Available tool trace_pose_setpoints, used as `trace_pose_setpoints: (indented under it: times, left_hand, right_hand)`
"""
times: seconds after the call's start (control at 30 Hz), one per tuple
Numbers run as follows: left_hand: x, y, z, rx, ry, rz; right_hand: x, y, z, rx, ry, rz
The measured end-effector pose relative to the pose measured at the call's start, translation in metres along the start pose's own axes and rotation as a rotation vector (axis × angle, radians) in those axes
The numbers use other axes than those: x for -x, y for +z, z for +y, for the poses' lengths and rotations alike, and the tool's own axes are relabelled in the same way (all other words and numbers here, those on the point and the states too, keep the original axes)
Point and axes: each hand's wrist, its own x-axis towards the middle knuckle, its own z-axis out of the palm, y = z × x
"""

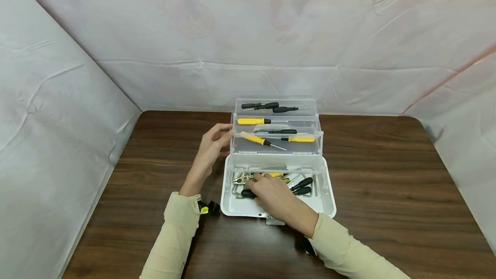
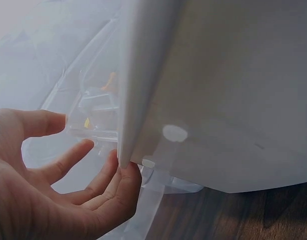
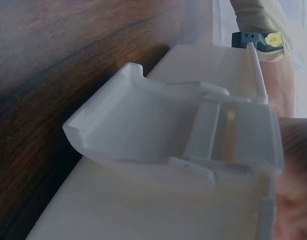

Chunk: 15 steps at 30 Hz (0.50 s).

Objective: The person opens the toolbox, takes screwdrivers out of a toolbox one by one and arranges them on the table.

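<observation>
A white toolbox (image 1: 224, 199) lies open on the table, its clear tiered trays (image 1: 307, 121) unfolded at the back. My left hand (image 1: 209, 152) is at the trays' left side; its fingers are loosely bent. In the left wrist view, that hand's fingertips (image 2: 127, 175) touch the white box's edge, thumb and forefinger apart. My right hand (image 1: 280, 197) reaches down into the lower compartment, right beside metal pliers (image 1: 241, 180) and a black handle (image 1: 247, 193). Its fingertips are hidden, so I cannot tell whether they grip anything. Black-handled screwdrivers (image 1: 302, 183) lie beyond it.
Yellow-handled screwdrivers (image 1: 253, 138) and black ones (image 1: 286, 109) lie in the trays. Hex keys (image 1: 316, 185) lie in the box's lower part. The front latch (image 3: 143, 120) hangs outward over the dark wooden table (image 1: 391, 193). White sheeting (image 1: 217, 81) stands behind.
</observation>
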Motion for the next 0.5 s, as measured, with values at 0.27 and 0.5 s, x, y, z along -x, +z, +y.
trace_pose_setpoints:
  times: [0.27, 0.5]
  left_hand:
    - [-0.0006, -0.0004, -0.0002, -0.004, -0.003, 0.002]
    - [-0.0004, -0.0002, -0.0015, 0.001, -0.007, 0.006]
  right_hand:
    - [-0.0003, -0.0022, 0.0015, -0.053, 0.007, -0.015]
    - [0.0016, -0.0041, 0.0003, -0.017, -0.036, 0.006]
